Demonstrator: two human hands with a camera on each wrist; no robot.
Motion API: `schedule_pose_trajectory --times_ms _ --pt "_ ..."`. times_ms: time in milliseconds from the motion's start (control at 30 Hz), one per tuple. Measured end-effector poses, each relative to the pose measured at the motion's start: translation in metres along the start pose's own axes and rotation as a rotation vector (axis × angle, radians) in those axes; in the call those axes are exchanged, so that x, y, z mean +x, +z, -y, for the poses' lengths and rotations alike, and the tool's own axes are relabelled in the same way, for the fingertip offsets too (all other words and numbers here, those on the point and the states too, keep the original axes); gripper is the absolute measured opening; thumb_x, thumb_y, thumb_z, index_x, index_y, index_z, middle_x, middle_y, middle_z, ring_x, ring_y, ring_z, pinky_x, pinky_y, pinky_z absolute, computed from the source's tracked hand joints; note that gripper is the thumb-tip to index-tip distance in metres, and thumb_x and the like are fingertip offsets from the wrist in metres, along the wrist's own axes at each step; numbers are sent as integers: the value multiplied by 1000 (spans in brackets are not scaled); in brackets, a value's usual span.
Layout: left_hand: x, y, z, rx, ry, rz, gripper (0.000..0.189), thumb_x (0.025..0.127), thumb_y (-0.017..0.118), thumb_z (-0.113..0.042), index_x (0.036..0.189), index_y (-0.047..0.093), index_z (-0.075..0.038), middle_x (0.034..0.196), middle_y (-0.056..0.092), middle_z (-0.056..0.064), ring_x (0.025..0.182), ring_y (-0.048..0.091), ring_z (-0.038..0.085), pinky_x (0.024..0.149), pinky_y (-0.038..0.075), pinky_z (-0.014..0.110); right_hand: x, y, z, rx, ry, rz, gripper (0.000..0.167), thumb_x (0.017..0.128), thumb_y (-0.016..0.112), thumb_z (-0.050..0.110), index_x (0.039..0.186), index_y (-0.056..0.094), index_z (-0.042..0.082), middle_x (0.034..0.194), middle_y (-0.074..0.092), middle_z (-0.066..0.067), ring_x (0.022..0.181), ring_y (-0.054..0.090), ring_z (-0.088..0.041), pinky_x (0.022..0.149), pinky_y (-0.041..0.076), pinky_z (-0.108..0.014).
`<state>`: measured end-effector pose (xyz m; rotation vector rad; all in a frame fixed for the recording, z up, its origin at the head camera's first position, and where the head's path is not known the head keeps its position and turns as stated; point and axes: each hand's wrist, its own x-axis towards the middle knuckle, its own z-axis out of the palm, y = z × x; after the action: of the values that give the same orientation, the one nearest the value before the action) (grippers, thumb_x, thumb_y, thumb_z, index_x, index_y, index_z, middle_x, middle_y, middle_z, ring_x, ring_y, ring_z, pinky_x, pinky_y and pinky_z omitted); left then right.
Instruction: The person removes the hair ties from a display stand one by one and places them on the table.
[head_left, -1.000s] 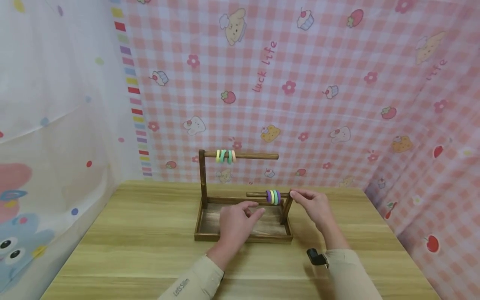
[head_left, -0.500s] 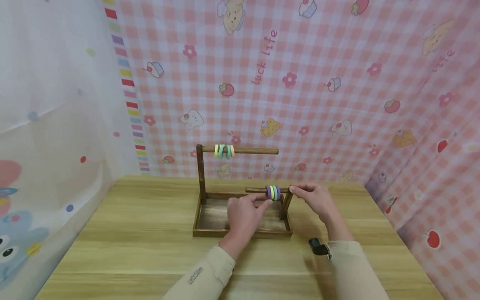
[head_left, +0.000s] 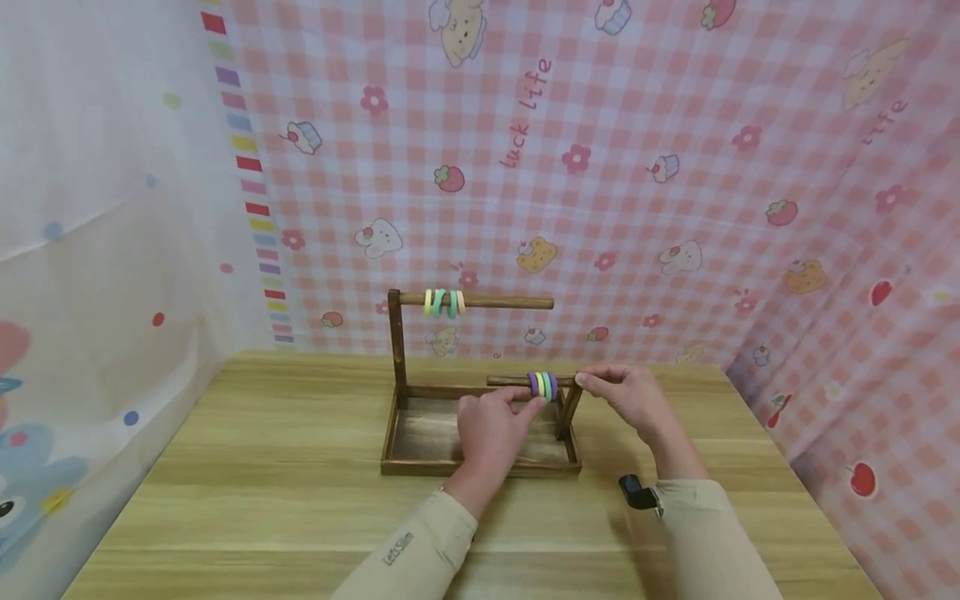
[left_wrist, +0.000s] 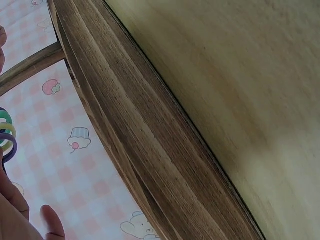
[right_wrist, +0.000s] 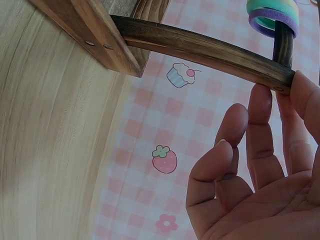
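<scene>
On a wooden two-armed stand, a lower rod (head_left: 501, 381) carries several purple, yellow and green hair ties (head_left: 543, 386) bunched near its post. My left hand (head_left: 491, 429) reaches over the stand's tray and pinches these ties between thumb and index finger. In the left wrist view the purple tie (left_wrist: 9, 145) shows right at a fingertip. My right hand (head_left: 633, 400) pinches the top of the short post (right_wrist: 205, 47), where the rod joins it. Several yellow, green and peach hair ties (head_left: 445, 303) hang on the upper rod (head_left: 510, 302), toward its tall post.
The stand's shallow tray (head_left: 480, 470) rests on a wood-grain table (head_left: 300, 500). A pink checked cloth (head_left: 637, 108) hangs behind and to the right, a white printed cloth (head_left: 112, 150) to the left. A black device (head_left: 637, 492) juts from the right sleeve.
My left hand has moved right and up from over the tray to the hair ties on the lower rod and closed its fingertips on them. My right hand stays at the post top.
</scene>
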<state>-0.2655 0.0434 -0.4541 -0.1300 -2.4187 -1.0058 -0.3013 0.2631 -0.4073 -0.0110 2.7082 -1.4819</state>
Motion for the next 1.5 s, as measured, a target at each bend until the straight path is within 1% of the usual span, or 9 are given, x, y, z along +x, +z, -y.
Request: schedule_pose_trajectory --times_ms 133,267,467,600,833,1000,1233,1367,1500 --pt "0 1 -1 -16 -20 4 29 89 86 -47 104 86 -21 63 75 -7 49 55 -3 86 46 39 0 1 0 1 -3 8 43 100 75 47 123 79 11 135 73 -14 128 63 -33 112 48 -60" --pt "1 2 -2 -49 -44 14 28 90 85 -45 104 86 -21 65 77 -6 50 57 -2 88 46 40 0 1 0 2 -12 4 42 100 75 46 123 80 10 134 74 -14 125 64 -32 109 50 -56" --pt "2 3 -3 -92 -70 21 24 92 85 -42 103 87 -21 63 74 -6 51 56 -2 88 46 41 0 1 -1 -17 -28 -11 40 101 74 44 121 80 10 131 75 -14 122 66 -32 106 52 -52" --pt "2 3 -2 -100 -70 14 21 92 85 -40 102 87 -21 61 73 -7 51 54 -3 88 46 41 -1 3 0 -17 -34 -12 41 101 75 45 120 80 10 127 76 -13 118 66 -30 103 53 -49" --pt "2 2 0 -109 -69 13 21 93 84 -41 101 87 -22 61 72 -8 50 51 -4 86 44 40 -2 3 1 -16 -22 -10 44 101 74 47 124 79 10 130 75 -14 118 65 -29 95 54 -41" --pt "1 0 1 -112 -59 14 20 94 84 -40 100 87 -21 57 68 -9 48 48 -4 87 44 40 -1 2 -1 -23 -20 -8 44 101 73 48 125 79 12 132 74 -14 118 65 -28 95 54 -39" --pt "0 -4 2 -101 -67 13 16 95 83 -35 96 86 -20 60 72 -8 51 57 -3 89 44 41 -2 2 -1 -24 -20 -8 43 102 73 47 125 79 11 131 74 -14 118 66 -28 95 54 -38" --pt "0 -5 5 -90 -62 -4 14 95 82 -33 95 85 -20 59 73 -8 51 59 -2 92 45 42 -2 2 -1 -23 -17 -9 42 102 73 46 124 79 12 131 74 -13 117 65 -28 94 54 -37" --pt "1 -7 7 -70 -52 -29 13 95 82 -32 94 85 -20 62 74 -8 53 63 0 91 45 42 -2 1 0 -31 -15 -7 42 102 73 47 125 79 13 131 74 -13 117 65 -27 95 54 -39"
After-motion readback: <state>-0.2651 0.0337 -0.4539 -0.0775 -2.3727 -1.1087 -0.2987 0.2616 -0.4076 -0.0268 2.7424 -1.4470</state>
